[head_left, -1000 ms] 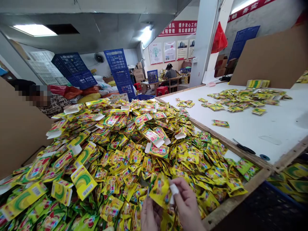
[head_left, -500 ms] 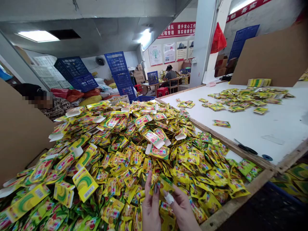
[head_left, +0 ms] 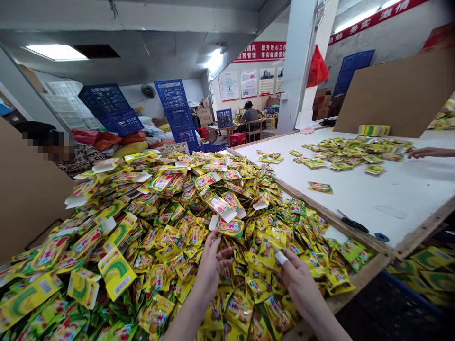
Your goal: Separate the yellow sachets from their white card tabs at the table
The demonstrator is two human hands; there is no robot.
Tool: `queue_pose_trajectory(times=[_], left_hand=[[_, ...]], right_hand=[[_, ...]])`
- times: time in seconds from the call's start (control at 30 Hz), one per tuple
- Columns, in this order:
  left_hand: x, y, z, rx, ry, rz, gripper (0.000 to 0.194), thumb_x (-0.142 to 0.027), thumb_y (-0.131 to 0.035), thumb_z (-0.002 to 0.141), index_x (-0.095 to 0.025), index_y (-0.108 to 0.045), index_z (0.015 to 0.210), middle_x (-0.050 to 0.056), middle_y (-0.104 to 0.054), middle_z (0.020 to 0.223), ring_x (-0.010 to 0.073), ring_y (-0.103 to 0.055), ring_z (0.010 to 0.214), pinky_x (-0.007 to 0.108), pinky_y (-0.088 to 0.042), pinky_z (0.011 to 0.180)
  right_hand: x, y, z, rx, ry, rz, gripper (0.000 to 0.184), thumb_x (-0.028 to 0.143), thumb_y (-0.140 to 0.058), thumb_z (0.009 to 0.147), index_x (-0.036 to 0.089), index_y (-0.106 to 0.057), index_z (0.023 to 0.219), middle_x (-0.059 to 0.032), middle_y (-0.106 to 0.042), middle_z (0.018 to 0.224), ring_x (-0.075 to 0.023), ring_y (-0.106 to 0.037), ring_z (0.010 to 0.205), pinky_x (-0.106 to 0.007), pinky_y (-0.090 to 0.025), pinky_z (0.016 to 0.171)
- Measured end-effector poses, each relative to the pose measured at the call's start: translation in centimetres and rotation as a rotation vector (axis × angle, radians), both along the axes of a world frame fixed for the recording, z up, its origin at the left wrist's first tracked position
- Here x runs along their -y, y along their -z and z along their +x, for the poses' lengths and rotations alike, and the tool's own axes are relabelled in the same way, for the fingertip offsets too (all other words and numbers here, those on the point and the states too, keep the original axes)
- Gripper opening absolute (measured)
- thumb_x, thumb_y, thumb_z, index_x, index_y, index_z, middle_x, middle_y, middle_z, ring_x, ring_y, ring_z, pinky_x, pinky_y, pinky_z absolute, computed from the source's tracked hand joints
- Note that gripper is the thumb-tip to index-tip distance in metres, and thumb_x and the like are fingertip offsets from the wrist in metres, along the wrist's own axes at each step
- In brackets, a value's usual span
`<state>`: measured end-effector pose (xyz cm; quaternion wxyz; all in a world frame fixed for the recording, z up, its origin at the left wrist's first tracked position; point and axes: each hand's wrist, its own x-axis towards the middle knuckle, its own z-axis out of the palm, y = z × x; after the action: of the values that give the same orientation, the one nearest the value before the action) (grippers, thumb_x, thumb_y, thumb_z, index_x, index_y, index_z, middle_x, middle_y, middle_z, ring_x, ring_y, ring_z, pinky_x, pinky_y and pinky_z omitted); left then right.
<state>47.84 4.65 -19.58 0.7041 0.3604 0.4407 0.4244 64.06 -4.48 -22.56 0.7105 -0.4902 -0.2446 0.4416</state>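
Left hand [head_left: 209, 270] wide open, fingers spread, nothing in its grip — just above a heap of yellow sachets [head_left: 177, 246] — right hand [head_left: 300, 282] pinched on a white-tabbed sachet [head_left: 267, 251] over the same heap

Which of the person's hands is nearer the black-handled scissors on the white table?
Right. The right hand is over the packet pile, below and left of the scissors in this view; the left hand is further left, also over the pile.

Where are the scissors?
In the head view, the black-handled scissors lie at the right on the white table, near its front edge, beside a round blue disc.
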Motion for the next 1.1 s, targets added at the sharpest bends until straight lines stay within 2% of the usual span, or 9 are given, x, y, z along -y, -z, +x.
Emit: queue_pose_trajectory(times=[0.13, 0.27, 0.43, 0.53, 0.63, 0.73, 0.83, 1.0, 1.1], left_hand=[[-1.8, -1.0, -0.1, 0.022, 0.041, -0.038, 0.035, -0.028, -0.051, 0.083, -0.025, -0.05, 0.118, 0.006, -0.054, 0.117, 0.0081, -0.063, 0.066, 0.017, -0.046, 0.049], [-1.1, -1.2, -1.2, 0.005, -0.019, -0.018, 0.032, -0.03, -0.053, 0.082, -0.022, -0.057, 0.112, 0.005, -0.057, 0.115, 0.0058, -0.058, 0.064, 0.013, -0.04, 0.045], [2.6, 1.2, -5.0, -0.025, -0.131, 0.002, 0.037, -0.035, -0.065, 0.073, -0.017, -0.063, 0.105, 0.001, -0.064, 0.076, 0.0064, -0.05, 0.054, 0.012, -0.031, 0.039], [4.7, 3.1, -6.8, -0.071, -0.216, 0.0, 0.041, -0.037, -0.072, 0.066, -0.016, -0.064, 0.101, 0.001, -0.066, 0.076, 0.0064, -0.049, 0.05, 0.014, -0.032, 0.039], [5.9, 4.0, -7.7, -0.045, -0.218, -0.102, 0.036, -0.039, -0.07, 0.067, -0.017, -0.063, 0.095, 0.002, -0.068, 0.081, 0.011, -0.059, 0.058, 0.017, -0.042, 0.042], [5.7, 4.0, -8.2, -0.022, -0.073, -0.227, 0.033, -0.044, -0.059, 0.077, -0.018, -0.057, 0.096, 0.006, -0.069, 0.091, 0.0154, -0.065, 0.066, 0.026, -0.053, 0.051], [4.5, 4.0, -9.1, -0.237, 0.06, -0.125, 0.042, -0.055, -0.05, 0.078, -0.017, -0.053, 0.094, 0.006, -0.067, 0.08, 0.0156, -0.065, 0.052, 0.025, -0.05, 0.041], [2.0, 5.1, -10.0, -0.432, 0.019, 0.105, 0.036, -0.054, -0.061, 0.071, -0.02, -0.05, 0.078, -0.003, -0.06, 0.053, 0.0146, -0.056, 0.032, 0.02, -0.035, 0.027], [1.5, 4.8, -9.8, -0.45, 0.034, 0.198, 0.032, -0.052, -0.055, 0.076, -0.02, -0.05, 0.074, -0.004, -0.058, 0.05, 0.0133, -0.053, 0.031, 0.02, -0.033, 0.029]], right_hand=[[-4.8, -2.5, -0.5, 0.102, -0.186, -0.032, 0.024, 0.037, -0.071, 0.063, 0.017, -0.065, 0.074, 0.002, -0.061, 0.065, -0.0119, -0.052, 0.056, -0.023, -0.045, 0.051], [-7.5, -3.8, -1.7, 0.104, -0.248, -0.051, 0.023, 0.035, -0.071, 0.061, 0.015, -0.063, 0.07, 0.0021, -0.061, 0.064, -0.0119, -0.053, 0.056, -0.02, -0.041, 0.044], [-4.3, -1.7, -4.5, 0.03, -0.292, -0.106, 0.031, 0.038, -0.068, 0.066, 0.016, -0.064, 0.088, -0.0007, -0.066, 0.075, -0.0131, -0.058, 0.062, -0.024, -0.046, 0.057], [-2.2, 0.0, -7.1, -0.07, -0.257, -0.162, 0.04, 0.04, -0.072, 0.062, 0.018, -0.062, 0.095, -0.0023, -0.067, 0.081, -0.0154, -0.06, 0.066, -0.026, -0.048, 0.061], [-1.1, 1.0, -9.4, -0.137, -0.26, -0.139, 0.036, 0.041, -0.074, 0.061, 0.018, -0.065, 0.088, -0.0036, -0.068, 0.084, -0.0189, -0.061, 0.075, -0.028, -0.049, 0.066], [-0.2, 1.6, -10.4, -0.047, -0.387, -0.042, 0.035, 0.044, -0.069, 0.066, 0.018, -0.067, 0.089, -0.0057, -0.068, 0.086, -0.0214, -0.062, 0.08, -0.032, -0.05, 0.075], [0.8, 2.0, -9.8, 0.172, -0.457, 0.03, 0.034, 0.042, -0.067, 0.07, 0.02, -0.067, 0.096, -0.0089, -0.063, 0.104, -0.023, -0.06, 0.09, -0.033, -0.049, 0.079], [0.4, 1.2, -7.9, 0.415, -0.435, 0.041, 0.025, 0.04, -0.06, 0.078, 0.02, -0.066, 0.091, -0.0123, -0.041, 0.134, -0.0252, -0.05, 0.111, -0.03, -0.047, 0.083], [-1.9, 0.1, -7.5, 0.353, -0.48, 0.003, 0.025, 0.042, -0.066, 0.071, 0.018, -0.066, 0.078, -0.0129, -0.051, 0.126, -0.0265, -0.051, 0.11, -0.034, -0.045, 0.086]])
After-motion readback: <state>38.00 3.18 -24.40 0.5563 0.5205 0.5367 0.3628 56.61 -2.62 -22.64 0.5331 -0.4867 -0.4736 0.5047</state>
